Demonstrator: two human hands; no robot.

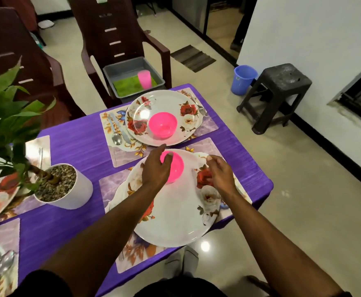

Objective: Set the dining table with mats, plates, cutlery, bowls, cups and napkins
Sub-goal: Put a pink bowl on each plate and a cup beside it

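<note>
Setting judged partly done: on the purple-clothed surface (76,146) the far lilac floral mat (209,125) carries a round white rose-printed plate (186,108), a pink plastic bowl (163,124), a steel spoon (115,137) and a fork (199,107); no cup or napkin is seen laid. On the near rose-printed plate (175,221) a second pink bowl (176,168) is gripped by the left hand (156,168), while the right hand (220,174) hovers beside it, fingers loosely curled, holding nothing. The grey plastic tub (132,67) on the brown chair (119,28) holds one pink plastic cup (144,79) and green cloth (126,85); both bowls appear empty.
</note>
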